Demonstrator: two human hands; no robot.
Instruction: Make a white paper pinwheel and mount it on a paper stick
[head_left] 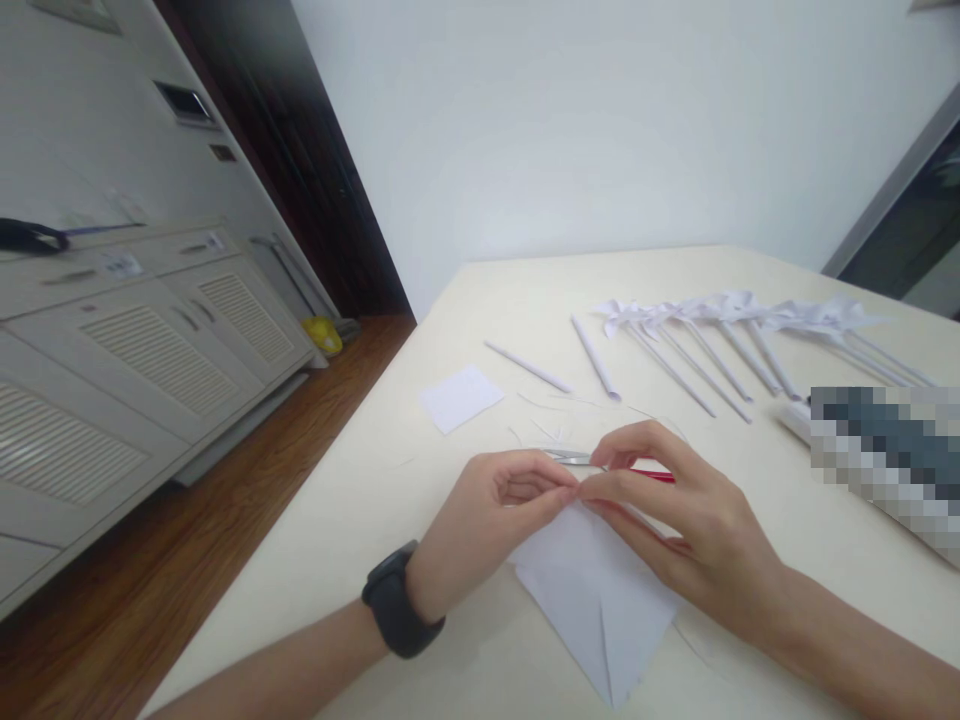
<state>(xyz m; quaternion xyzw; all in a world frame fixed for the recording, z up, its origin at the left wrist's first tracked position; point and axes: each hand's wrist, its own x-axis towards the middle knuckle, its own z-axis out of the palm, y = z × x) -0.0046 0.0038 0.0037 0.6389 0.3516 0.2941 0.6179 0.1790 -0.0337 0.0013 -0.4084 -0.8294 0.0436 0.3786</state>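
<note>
A folded white paper [600, 600] lies on the cream table [360, 520] right in front of me, with creases running to its near point. My left hand [495, 515], with a black watch on the wrist, pinches the paper's far corner. My right hand [675, 520] meets it fingertip to fingertip and pinches the same corner. Just behind my fingers lie scissors [592, 462] with red handles, partly hidden by my right hand.
A small white paper square [461, 397] lies at the middle left. Two rolled paper sticks [529, 367] lie beyond it, and several white paper pinwheels [720, 315] on sticks are lined up at the back right. A blurred-out object [889, 455] sits at the right edge. White cabinets [150, 340] stand left.
</note>
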